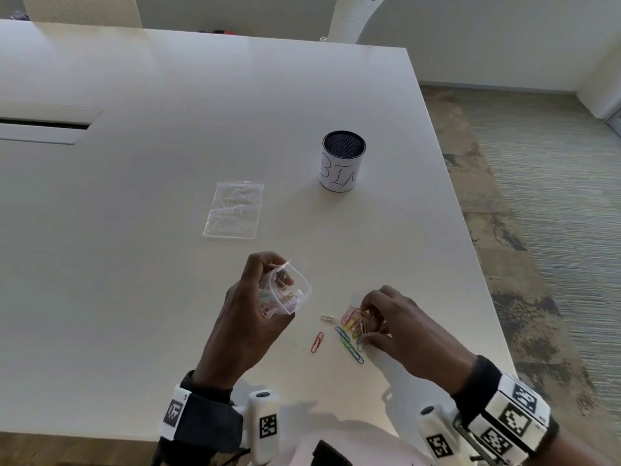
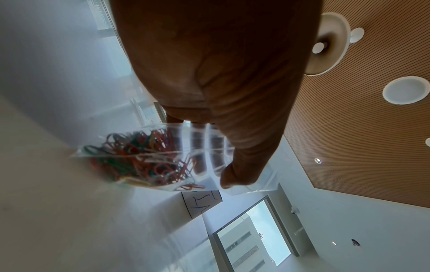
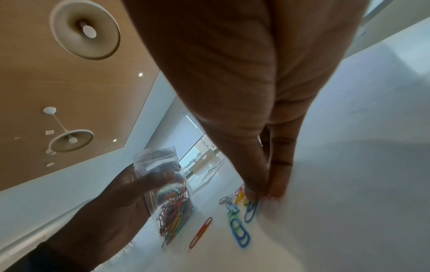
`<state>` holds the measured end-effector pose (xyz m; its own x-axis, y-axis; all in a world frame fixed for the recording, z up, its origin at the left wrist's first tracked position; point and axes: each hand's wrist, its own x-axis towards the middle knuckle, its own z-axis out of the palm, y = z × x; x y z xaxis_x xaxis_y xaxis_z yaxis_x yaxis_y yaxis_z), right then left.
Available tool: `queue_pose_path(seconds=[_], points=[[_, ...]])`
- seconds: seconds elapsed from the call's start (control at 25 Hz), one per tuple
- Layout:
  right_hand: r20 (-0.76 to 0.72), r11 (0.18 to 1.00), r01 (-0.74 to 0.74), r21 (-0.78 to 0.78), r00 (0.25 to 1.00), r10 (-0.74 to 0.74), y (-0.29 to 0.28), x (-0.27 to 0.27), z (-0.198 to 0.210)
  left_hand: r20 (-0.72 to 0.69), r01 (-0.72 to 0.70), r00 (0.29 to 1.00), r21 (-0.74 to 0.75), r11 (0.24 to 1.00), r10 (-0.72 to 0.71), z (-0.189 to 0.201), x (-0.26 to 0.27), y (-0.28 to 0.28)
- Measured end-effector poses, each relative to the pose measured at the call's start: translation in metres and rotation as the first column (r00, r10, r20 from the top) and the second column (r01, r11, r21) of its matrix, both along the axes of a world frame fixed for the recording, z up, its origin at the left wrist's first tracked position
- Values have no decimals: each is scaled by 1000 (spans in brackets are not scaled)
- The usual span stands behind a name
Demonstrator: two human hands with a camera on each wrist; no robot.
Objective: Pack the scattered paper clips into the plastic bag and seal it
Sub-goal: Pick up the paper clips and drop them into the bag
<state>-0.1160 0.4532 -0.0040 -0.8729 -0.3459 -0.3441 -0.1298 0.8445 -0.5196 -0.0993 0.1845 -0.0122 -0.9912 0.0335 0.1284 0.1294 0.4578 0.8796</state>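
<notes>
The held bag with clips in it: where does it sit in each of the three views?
Head: the bag is at lower centre, gripped by the left hand.
Left wrist: left of centre, below the palm, thumb on its rim.
Right wrist: lower left, held upright.
Shared landmark: the red clip on the table, head and right wrist views; the left wrist view misses it.

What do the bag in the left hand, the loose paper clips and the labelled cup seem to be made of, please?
Bag: thin clear plastic film, glossy; the clips inside show through it.
Paper clips: bent wire with a coloured, probably plastic, coating; the core is not visible.
Cup: dark mesh, likely metal, wrapped in matte white paper with handwriting.
</notes>
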Motion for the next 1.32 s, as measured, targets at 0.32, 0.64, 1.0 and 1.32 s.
queue_pose_path(seconds=[0.32, 0.64, 1.0, 1.32], points=[[-56, 964, -240, 119, 967, 248, -15, 1, 1, -11, 11, 1000, -14, 1000, -11, 1, 0, -3], [-270, 965, -242, 106, 926, 262, -22, -3, -15, -11, 21, 1000, -21, 1000, -21, 1, -1, -5], [-330, 963, -231, 140, 906, 265, -22, -17, -12, -12, 24, 1000, -25, 999, -24, 1, -2, -4], [-58, 806, 94, -585, 986, -158, -21, -42, 29, -9, 23, 1000, -22, 1000, -23, 2, -2, -4]])
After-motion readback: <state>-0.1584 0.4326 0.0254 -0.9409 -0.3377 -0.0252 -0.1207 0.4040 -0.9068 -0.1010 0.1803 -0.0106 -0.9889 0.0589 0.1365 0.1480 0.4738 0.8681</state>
